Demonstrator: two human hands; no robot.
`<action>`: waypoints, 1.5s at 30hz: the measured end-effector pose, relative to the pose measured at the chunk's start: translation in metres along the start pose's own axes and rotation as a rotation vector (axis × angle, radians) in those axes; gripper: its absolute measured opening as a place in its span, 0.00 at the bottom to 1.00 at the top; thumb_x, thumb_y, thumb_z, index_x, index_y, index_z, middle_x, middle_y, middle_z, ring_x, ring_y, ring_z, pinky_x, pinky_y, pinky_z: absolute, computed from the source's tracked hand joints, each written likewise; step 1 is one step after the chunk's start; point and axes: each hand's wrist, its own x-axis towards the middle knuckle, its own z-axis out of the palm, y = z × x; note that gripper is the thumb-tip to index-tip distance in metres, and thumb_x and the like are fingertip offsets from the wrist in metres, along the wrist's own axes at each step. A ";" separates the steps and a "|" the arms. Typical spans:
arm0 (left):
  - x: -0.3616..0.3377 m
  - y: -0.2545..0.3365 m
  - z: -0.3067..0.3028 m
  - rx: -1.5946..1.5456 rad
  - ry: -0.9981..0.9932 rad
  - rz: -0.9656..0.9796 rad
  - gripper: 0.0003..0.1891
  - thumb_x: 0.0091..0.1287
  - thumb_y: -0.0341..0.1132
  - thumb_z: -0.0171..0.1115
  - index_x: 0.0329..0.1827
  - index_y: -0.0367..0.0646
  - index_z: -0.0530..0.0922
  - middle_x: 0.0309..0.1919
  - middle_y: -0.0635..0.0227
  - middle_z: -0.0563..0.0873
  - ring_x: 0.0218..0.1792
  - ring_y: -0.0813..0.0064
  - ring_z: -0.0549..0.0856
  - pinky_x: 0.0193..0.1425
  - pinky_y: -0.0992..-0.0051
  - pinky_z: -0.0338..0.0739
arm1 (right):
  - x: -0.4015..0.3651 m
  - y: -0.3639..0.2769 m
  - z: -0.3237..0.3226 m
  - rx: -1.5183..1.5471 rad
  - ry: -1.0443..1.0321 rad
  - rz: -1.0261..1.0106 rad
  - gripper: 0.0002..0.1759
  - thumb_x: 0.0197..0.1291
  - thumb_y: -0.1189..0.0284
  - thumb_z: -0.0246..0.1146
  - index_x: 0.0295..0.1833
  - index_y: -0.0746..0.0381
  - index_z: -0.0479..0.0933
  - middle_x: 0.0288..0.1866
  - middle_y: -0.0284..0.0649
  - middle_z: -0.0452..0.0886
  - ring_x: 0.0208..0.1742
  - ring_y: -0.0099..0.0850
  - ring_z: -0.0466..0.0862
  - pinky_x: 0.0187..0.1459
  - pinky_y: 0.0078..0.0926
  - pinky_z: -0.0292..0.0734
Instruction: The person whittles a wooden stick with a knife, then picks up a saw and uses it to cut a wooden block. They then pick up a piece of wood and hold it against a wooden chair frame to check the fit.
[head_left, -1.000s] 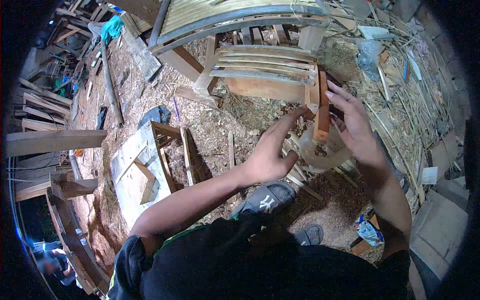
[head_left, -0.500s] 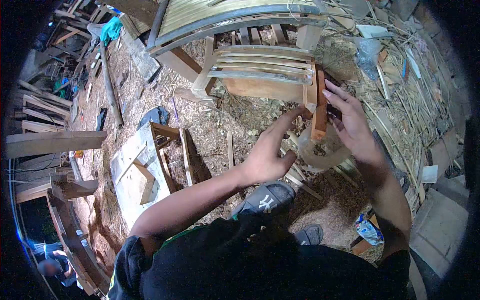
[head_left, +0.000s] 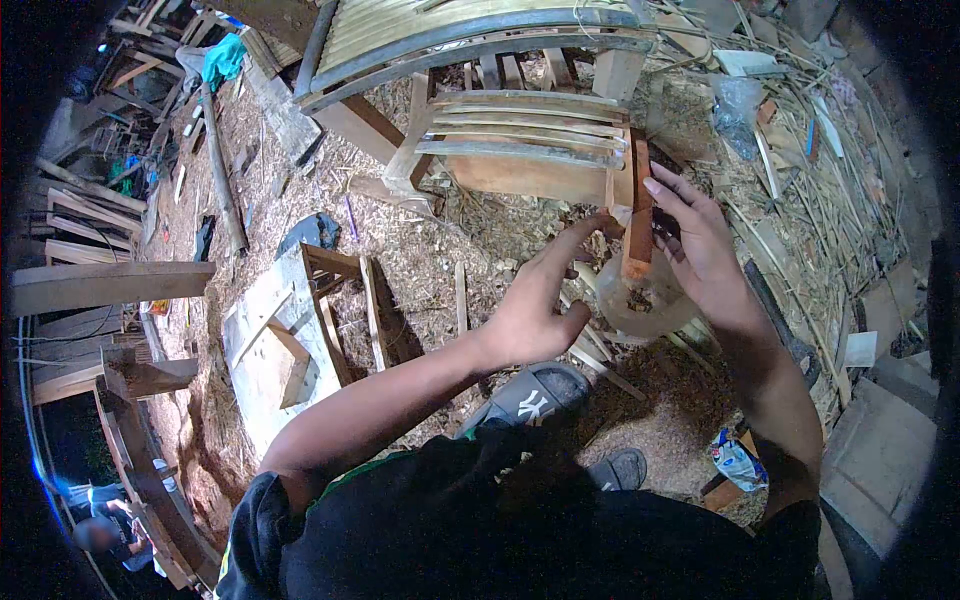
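Note:
A slatted wooden frame (head_left: 525, 125) is in front of me, its pale slats meeting an upright at the right end. Against that upright lies a reddish-brown wooden block (head_left: 638, 215). My right hand (head_left: 700, 235) grips the block's right side, with fingertips near its upper part; some of its fingers are hidden behind the wood. From the left, my left hand (head_left: 540, 305) reaches toward the joint, index finger stretched out to the block's left edge and thumb spread apart. Below the block is a round translucent container (head_left: 645, 315), partly covered by it.
A pale wooden panel (head_left: 275, 350) with loose pieces on it lies to the left. Bamboo strips (head_left: 810, 230) are piled at right. A slatted bamboo bench (head_left: 470, 40) stands at the back. Another person (head_left: 110, 535) is at lower left. Wood shavings cover the ground.
Almost nothing differs. My right hand's fingers have shifted very slightly along the block, while the left hand and the frame keep their places.

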 end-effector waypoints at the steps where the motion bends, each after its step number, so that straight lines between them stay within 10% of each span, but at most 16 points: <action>1: 0.000 0.003 -0.001 -0.086 -0.018 -0.052 0.45 0.53 0.19 0.58 0.80 0.35 0.57 0.75 0.44 0.67 0.76 0.47 0.68 0.79 0.58 0.64 | -0.003 0.000 0.003 0.031 0.011 0.002 0.28 0.70 0.66 0.67 0.74 0.59 0.73 0.55 0.32 0.86 0.54 0.23 0.83 0.58 0.28 0.75; 9: -0.001 0.003 -0.001 -0.079 -0.028 -0.085 0.44 0.56 0.18 0.59 0.80 0.35 0.57 0.77 0.45 0.67 0.78 0.50 0.65 0.81 0.59 0.60 | -0.003 0.004 -0.003 -0.035 -0.022 0.031 0.30 0.73 0.61 0.65 0.76 0.59 0.70 0.71 0.39 0.78 0.70 0.28 0.74 0.68 0.32 0.68; 23: 0.000 0.000 0.001 -0.038 -0.004 -0.044 0.46 0.52 0.20 0.59 0.80 0.36 0.57 0.74 0.43 0.69 0.74 0.46 0.70 0.77 0.58 0.67 | -0.012 -0.003 -0.003 -0.063 -0.147 0.131 0.53 0.56 0.63 0.69 0.86 0.53 0.51 0.84 0.44 0.56 0.84 0.43 0.50 0.72 0.74 0.40; 45: -0.001 -0.001 -0.001 -0.001 -0.016 -0.012 0.47 0.51 0.20 0.58 0.80 0.36 0.55 0.74 0.43 0.69 0.73 0.44 0.71 0.76 0.58 0.68 | -0.007 0.004 0.000 -0.017 -0.134 0.129 0.54 0.54 0.66 0.67 0.86 0.47 0.50 0.82 0.41 0.58 0.83 0.44 0.49 0.73 0.73 0.36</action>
